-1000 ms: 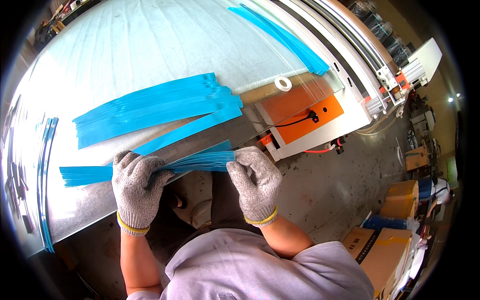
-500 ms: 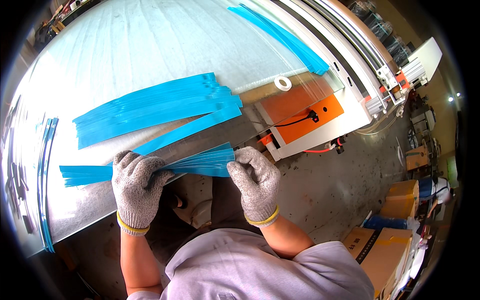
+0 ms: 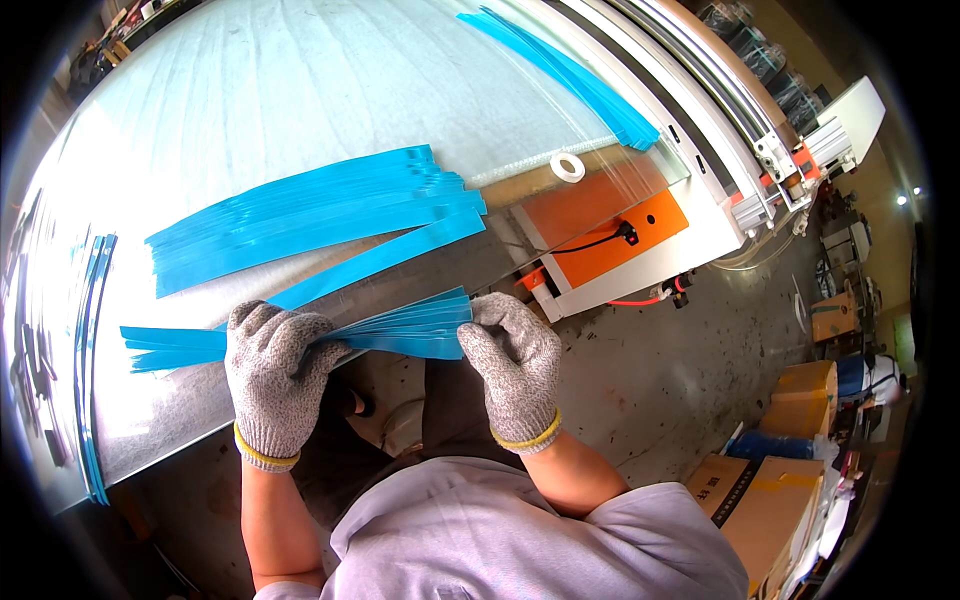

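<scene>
Both of my hands wear grey knitted gloves with yellow cuffs. My left hand (image 3: 277, 378) is closed around the middle of a bundle of thin blue strips (image 3: 415, 325), held just above the table's near edge. The bundle's right end spreads like a fan, and its left end sticks out past my left hand over the table. At the fanned end, my right hand (image 3: 515, 362) has its thumb and bent fingers closed at the strip tips. Behind the bundle, a single blue strip (image 3: 390, 252) lies slanted, partly hidden by my left hand, beside a wide stack of blue strips (image 3: 300, 215).
The glass-topped table (image 3: 330, 110) carries more blue strips (image 3: 570, 75) at the far right and narrow strips (image 3: 92, 370) at the left. A white tape roll (image 3: 567, 167) lies near an orange panel (image 3: 620, 240). Cardboard boxes (image 3: 770, 510) stand on the floor at right.
The fanned end has spread slightly, with its lower corner a little lower and farther right. My right thumb has shifted slightly right; my left hand has barely moved.
</scene>
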Available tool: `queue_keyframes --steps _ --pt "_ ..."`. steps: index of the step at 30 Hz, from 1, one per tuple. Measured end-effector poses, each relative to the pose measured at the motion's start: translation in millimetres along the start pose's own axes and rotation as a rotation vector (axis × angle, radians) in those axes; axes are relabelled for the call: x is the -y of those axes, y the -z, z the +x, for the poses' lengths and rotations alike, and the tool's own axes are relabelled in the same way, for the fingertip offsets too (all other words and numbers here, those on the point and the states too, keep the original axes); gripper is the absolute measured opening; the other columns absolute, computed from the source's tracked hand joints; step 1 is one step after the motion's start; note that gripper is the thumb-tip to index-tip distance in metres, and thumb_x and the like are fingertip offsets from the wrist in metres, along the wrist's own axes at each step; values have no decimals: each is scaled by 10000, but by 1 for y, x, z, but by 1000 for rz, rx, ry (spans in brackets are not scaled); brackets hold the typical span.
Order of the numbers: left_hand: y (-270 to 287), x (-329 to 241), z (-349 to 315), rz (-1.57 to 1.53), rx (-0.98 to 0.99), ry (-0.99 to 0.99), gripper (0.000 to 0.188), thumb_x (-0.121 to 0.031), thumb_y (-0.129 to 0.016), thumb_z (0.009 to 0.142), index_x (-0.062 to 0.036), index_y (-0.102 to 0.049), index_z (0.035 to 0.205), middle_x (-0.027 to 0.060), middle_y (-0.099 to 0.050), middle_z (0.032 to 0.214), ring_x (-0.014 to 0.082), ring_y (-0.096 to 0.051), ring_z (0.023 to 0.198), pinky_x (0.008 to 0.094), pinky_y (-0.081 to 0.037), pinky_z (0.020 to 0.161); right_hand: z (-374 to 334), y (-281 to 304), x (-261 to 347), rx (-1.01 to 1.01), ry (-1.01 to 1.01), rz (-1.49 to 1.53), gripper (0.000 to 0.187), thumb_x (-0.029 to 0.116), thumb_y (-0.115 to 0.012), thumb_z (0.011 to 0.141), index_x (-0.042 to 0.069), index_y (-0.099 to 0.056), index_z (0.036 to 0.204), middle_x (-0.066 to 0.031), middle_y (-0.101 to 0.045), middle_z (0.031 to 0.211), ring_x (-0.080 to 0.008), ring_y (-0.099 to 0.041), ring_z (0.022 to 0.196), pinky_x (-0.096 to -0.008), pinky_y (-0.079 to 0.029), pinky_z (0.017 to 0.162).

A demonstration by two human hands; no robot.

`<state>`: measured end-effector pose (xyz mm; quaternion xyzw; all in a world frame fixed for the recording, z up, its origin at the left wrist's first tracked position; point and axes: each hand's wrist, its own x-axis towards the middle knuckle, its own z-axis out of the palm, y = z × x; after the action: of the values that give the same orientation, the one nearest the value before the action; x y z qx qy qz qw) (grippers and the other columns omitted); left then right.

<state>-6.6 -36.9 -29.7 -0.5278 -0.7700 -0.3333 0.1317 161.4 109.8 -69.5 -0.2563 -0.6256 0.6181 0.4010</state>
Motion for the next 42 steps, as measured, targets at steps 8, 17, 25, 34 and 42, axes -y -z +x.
queue_keyframes --steps 8,17,25,34,42 --pt "0 -1 0 9 3 4 229 -171 -817 705 -80 -689 872 83 -687 815 337 -622 838 464 -464 857 -1 0 8 16 15 -5 108 -40 -688 890 -3 -681 991 -44 -667 932 -93 -597 790 -253 -484 708" --pt "1 0 0 4 -1 -36 204 -162 -810 708 -88 -700 863 70 -684 814 316 -623 836 457 -461 860 1 2 7 29 146 -127 148 -84 -686 868 -21 -675 1001 -80 -662 937 -155 -633 837 -280 -512 770" --pt "-4 -2 1 111 24 -33 203 -190 -803 720 -114 -717 887 41 -676 862 284 -627 877 458 -447 882 7 -4 -13 44 378 -1 582 -153 -499 858 -92 -437 1433 -241 -520 1419 -324 -534 1328 -402 -414 1132" --pt "-4 -2 0 143 51 -76 226 -207 -797 734 -132 -722 934 36 -669 897 278 -619 902 463 -445 885 29 -3 4 263 432 -108 515 -166 -427 798 -46 -646 1249 -186 -622 1322 -316 -600 1246 -382 -435 1108" --pt "-4 -4 -1 154 36 -147 219 -171 -793 730 -119 -713 927 44 -653 886 281 -605 881 470 -444 880 105 9 2 326 606 -852 222 200 -810 782 91 -703 943 -91 -647 1006 -317 -617 986 -448 -502 899"
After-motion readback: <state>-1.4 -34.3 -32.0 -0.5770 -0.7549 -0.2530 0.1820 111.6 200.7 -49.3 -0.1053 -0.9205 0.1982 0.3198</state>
